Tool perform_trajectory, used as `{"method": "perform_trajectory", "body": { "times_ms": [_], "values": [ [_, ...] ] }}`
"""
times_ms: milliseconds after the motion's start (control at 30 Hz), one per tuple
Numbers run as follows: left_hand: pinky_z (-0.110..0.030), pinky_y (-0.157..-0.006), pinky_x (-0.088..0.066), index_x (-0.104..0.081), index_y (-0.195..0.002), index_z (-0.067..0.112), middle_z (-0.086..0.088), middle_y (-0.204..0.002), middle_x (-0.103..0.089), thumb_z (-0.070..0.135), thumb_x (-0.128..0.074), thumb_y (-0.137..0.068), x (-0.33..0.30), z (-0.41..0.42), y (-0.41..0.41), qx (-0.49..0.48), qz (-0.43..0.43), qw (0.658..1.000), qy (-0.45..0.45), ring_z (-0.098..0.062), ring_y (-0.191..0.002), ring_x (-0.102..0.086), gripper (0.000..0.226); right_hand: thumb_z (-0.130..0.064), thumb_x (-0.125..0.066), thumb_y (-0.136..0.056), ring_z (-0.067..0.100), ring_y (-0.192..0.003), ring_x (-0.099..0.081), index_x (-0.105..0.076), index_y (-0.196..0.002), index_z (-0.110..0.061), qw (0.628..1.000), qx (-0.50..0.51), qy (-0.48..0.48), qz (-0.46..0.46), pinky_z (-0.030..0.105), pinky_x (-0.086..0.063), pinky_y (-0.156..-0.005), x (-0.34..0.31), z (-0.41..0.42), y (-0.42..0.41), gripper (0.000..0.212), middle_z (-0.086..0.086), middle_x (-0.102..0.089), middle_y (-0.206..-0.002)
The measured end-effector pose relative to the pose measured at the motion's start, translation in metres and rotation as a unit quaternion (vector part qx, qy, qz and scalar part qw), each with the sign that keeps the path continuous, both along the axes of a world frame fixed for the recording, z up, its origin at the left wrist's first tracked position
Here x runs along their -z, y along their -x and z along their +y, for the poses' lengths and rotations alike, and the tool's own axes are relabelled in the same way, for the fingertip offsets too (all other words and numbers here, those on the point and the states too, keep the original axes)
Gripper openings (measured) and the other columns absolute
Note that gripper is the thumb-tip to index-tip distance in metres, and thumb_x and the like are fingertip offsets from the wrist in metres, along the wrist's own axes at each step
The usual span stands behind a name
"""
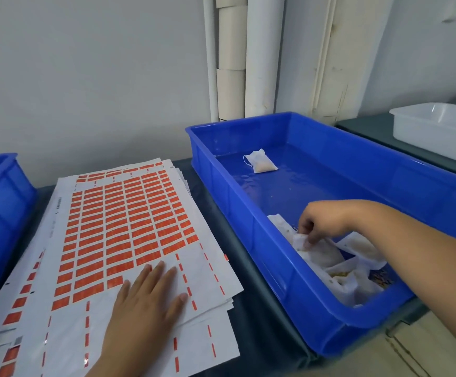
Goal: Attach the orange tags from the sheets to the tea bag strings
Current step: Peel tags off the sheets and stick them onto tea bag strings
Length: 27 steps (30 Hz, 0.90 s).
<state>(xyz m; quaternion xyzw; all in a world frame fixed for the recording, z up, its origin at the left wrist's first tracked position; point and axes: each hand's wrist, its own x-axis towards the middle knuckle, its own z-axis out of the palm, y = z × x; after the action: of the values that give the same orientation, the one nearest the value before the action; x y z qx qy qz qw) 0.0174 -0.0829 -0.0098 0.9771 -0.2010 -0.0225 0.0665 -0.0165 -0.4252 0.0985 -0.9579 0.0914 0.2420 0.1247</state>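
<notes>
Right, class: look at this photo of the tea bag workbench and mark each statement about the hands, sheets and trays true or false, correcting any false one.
1. The left hand lies flat on the white paper sheets of orange rectangular tags. True.
2. The right hand is peeling a tag off the sheets. False: it reaches into the large blue plastic tray and pinches a white mesh tea bag from the pile.
3. One small white tea bag lies alone near the tray's far end. True.
4. The white plastic tub sits inside the blue tray. False: it stands apart on the surface to the right.
</notes>
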Motion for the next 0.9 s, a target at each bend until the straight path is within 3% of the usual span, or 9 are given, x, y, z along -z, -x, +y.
{"method": "perform_trajectory", "body": {
  "times_ms": [400, 567, 667, 733, 833, 900],
  "values": [
    [-0.036, -0.111, 0.010, -0.002, -0.146, 0.042, 0.018, -0.155, 0.007, 0.073, 0.001, -0.072, 0.000, 0.000, 0.000, -0.008, 0.005, 1.000, 0.006, -0.008, -0.144, 0.007, 0.080, -0.026, -0.069, -0.085, 0.015, -0.087, -0.065, -0.070, -0.081, -0.026, 0.977, 0.069, -0.142, -0.140, 0.034, -0.050, -0.086, -0.006, -0.004, 0.002, 0.004, -0.006, -0.072, -0.085],
    [-0.035, -0.109, 0.011, -0.002, -0.145, 0.043, 0.018, -0.155, 0.007, 0.074, 0.001, -0.071, 0.001, 0.001, -0.001, -0.010, 0.005, 1.000, 0.008, -0.008, -0.144, 0.006, 0.080, -0.013, -0.064, -0.089, 0.025, -0.100, -0.064, -0.067, -0.092, -0.011, 0.928, 0.135, -0.265, -0.223, 0.038, -0.050, -0.096, -0.017, -0.001, 0.002, 0.004, 0.008, -0.071, -0.100],
    [-0.036, -0.108, 0.012, -0.005, -0.145, 0.043, 0.019, -0.156, 0.005, 0.074, -0.001, -0.074, 0.001, 0.000, 0.000, -0.006, 0.008, 1.000, 0.016, -0.008, -0.144, 0.005, 0.078, -0.014, -0.068, -0.085, 0.014, -0.092, -0.066, -0.068, -0.085, -0.015, 0.891, 0.160, -0.275, -0.324, 0.025, -0.053, -0.082, -0.036, 0.007, -0.001, 0.001, -0.002, -0.072, -0.090],
    [-0.036, -0.110, 0.010, -0.011, -0.145, 0.043, 0.019, -0.156, -0.001, 0.072, -0.010, -0.082, -0.001, 0.000, 0.000, -0.009, 0.012, 0.999, 0.034, -0.008, -0.144, 0.001, 0.070, -0.018, -0.071, -0.084, 0.008, -0.085, -0.063, -0.066, -0.079, -0.017, 0.870, 0.173, -0.254, -0.385, 0.016, -0.046, -0.069, -0.050, 0.017, -0.007, 0.007, -0.007, -0.069, -0.085],
    [-0.038, -0.115, -0.001, -0.023, -0.143, 0.041, 0.020, -0.154, -0.015, 0.064, -0.031, -0.089, -0.007, 0.001, -0.001, -0.014, 0.021, 0.996, 0.080, -0.007, -0.143, -0.012, 0.059, -0.021, -0.073, -0.082, 0.011, -0.081, -0.056, -0.058, -0.070, -0.020, 0.832, 0.199, -0.256, -0.449, 0.019, -0.041, -0.064, -0.069, 0.041, -0.019, 0.019, -0.007, -0.061, -0.081],
    [-0.036, -0.114, -0.021, -0.030, -0.140, 0.041, 0.019, -0.151, -0.026, 0.058, -0.043, -0.089, -0.017, 0.001, -0.003, -0.027, 0.042, 0.990, 0.130, -0.008, -0.137, -0.029, 0.055, -0.022, -0.073, -0.082, 0.013, -0.084, -0.057, -0.058, -0.070, -0.024, 0.809, 0.199, -0.285, -0.475, 0.025, -0.046, -0.070, -0.083, 0.065, -0.028, 0.019, -0.007, -0.062, -0.085]
  ]
}}
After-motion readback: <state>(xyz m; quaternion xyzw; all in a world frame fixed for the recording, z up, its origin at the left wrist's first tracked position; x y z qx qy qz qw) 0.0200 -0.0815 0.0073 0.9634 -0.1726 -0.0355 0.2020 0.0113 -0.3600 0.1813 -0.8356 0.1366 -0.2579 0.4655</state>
